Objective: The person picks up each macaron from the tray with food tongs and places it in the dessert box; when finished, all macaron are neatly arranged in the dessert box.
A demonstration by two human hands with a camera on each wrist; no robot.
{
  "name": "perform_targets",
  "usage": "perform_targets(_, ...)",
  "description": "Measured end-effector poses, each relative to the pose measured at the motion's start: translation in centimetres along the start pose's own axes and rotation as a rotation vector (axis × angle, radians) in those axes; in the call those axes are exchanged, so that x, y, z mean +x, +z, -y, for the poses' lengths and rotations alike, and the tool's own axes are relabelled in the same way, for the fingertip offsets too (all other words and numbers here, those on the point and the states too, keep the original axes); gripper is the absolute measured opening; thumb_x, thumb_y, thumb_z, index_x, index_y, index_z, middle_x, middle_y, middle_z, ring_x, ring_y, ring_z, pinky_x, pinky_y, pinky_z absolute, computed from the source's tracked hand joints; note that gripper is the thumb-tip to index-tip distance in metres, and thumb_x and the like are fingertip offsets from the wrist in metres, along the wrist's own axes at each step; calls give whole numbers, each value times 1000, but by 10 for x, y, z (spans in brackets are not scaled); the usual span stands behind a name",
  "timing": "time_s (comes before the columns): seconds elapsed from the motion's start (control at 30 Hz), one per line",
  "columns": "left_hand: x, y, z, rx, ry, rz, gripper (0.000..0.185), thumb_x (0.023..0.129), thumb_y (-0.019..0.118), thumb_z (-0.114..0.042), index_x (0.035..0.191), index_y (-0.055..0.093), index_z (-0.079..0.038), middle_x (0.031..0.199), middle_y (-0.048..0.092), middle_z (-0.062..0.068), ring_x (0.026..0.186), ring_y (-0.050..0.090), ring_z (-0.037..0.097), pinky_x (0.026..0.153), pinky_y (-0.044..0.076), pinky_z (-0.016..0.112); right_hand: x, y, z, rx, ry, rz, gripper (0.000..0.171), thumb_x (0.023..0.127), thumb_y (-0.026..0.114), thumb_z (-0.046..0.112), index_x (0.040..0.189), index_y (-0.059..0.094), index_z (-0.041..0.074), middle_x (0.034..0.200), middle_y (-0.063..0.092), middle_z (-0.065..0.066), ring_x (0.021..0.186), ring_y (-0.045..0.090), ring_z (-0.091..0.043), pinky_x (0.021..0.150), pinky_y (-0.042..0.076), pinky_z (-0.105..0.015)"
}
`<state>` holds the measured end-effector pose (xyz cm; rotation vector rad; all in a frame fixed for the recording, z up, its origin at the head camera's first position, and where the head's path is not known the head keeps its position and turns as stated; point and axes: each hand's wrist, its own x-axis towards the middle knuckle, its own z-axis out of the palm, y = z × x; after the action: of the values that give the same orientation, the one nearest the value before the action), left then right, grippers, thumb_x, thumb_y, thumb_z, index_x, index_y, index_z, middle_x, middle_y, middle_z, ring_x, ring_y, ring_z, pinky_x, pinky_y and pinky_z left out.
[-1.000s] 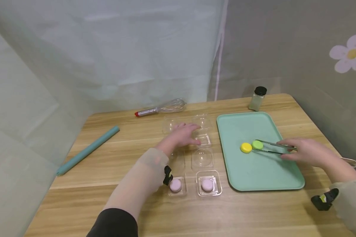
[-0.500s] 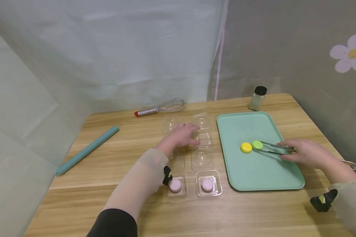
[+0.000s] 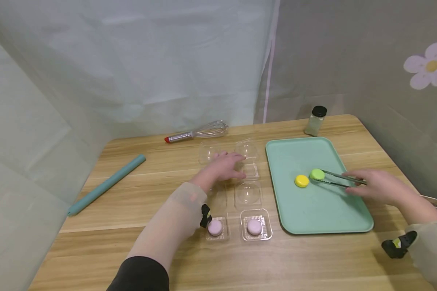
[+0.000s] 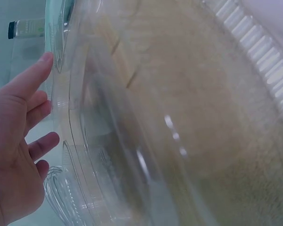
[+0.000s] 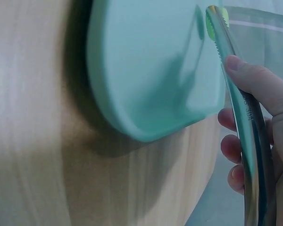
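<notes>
Right hand (image 3: pixel 376 186) pinches metal tongs (image 3: pixel 336 178) clamping green macaron (image 3: pixel 317 174) over teal tray (image 3: pixel 324 218), beside yellow macaron (image 3: pixel 301 180). Left hand (image 3: pixel 222 167), fingers spread flat, rests on clear clamshell box (image 3: pixel 248 194).

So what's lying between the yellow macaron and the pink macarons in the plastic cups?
In the head view, only bare green tray and its rim lie between the yellow macaron and the pink macarons.

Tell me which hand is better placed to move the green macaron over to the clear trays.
The right hand: its tongs already clamp the green macaron above the teal tray. The left hand rests flat on the clear trays, steadying them.
</notes>
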<state>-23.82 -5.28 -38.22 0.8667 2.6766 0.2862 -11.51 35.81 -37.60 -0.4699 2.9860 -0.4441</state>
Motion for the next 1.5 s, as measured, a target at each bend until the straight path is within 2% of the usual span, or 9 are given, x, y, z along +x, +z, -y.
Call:
perform_targets(0.13,-1,0,1,1,-2,0,74,84,63,-49,145,35,-19,149,32,2,134,26,34,107,16,51,5,-4,4,18,30,0,47,80,73,34,116,64,6,87,65,0,75,57,-16,62,45,-35)
perform_targets(0.37,0,2,1,23,-11,2,73,85,60,-50,146,33,-22,150,30,1,133,27,30,106,17,49,18,-9,21,-3,-15,-29,44,82,72,35,117,64,8,92,67,-3,81,60,-19,66,48,-40)
perform_targets(0.6,0,5,3,9,-18,-5,74,86,59,-50,147,31,-20,151,28,4,135,24,33,108,13,55,41,-8,44,27,-27,25,46,84,69,36,121,62,10,102,66,-10,92,61,-28,74,48,-47)
perform_targets(0.8,2,5,4,-19,-20,-4,75,85,61,-49,146,31,-20,151,27,4,134,25,34,108,14,54,59,-4,63,35,-62,42,46,84,69,36,122,62,11,110,65,-11,96,61,-28,77,47,-48)
perform_targets(1.07,3,6,5,-40,-15,2,74,85,61,-49,147,30,-21,152,26,3,134,24,33,108,12,53,83,3,84,61,-112,44,42,82,71,31,118,63,11,106,67,-11,94,62,-27,79,47,-48)
perform_targets(1.5,5,5,2,-49,-7,2,75,84,61,-48,147,30,-21,152,26,3,135,24,35,108,11,55,110,12,114,36,-123,87,41,83,71,30,119,63,12,105,67,-9,93,62,-24,82,46,-48)
